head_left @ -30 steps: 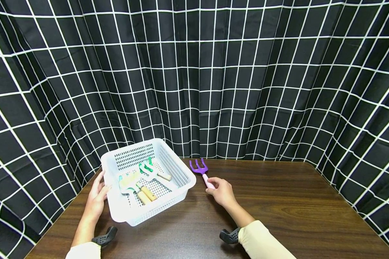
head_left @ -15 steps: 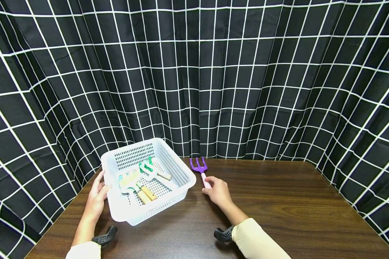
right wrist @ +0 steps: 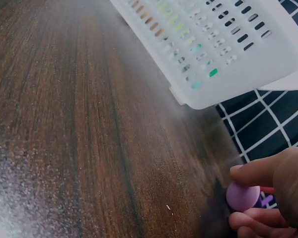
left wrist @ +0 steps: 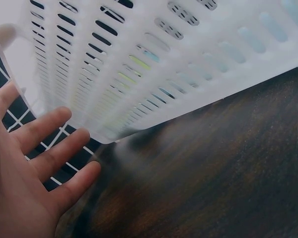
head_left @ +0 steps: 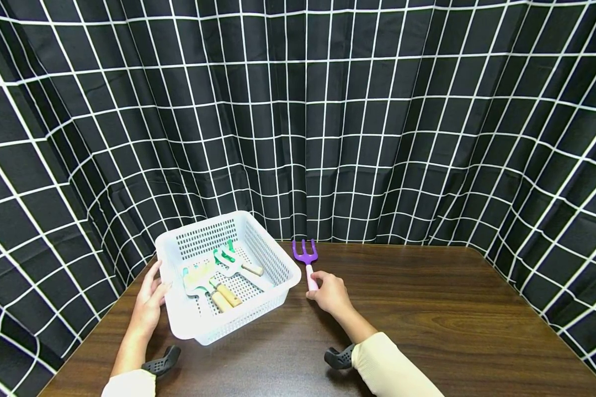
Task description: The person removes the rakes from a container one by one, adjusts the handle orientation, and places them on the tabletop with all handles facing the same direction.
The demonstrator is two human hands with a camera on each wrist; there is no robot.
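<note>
Nothing readable in your shots, tbh. Can't make out any letters, numbers, brands or signs on your white basket (head_left: 180, 322), the tools (head_left: 222, 302) inside or that purple fork (head_left: 306, 258) (your curtain (head_left: 298, 124) is just plain grid lines).

Dark brown wooden table (head_left: 452, 309) seen from above, with a person's two hands at work. The left hand (head_left: 146, 309) rests against the left side of a white perforated plastic basket (head_left: 180, 322) – inside it lie several tools with wooden handles (head_left: 221, 301). Just right of the basket, the right hand (head_left: 331, 293) pinches the pale pink handle of a purple three-pronged fork (head_left: 305, 257), its prongs pointing away – behind, a black curtain (head_left: 360, 124) with a white grid
</note>
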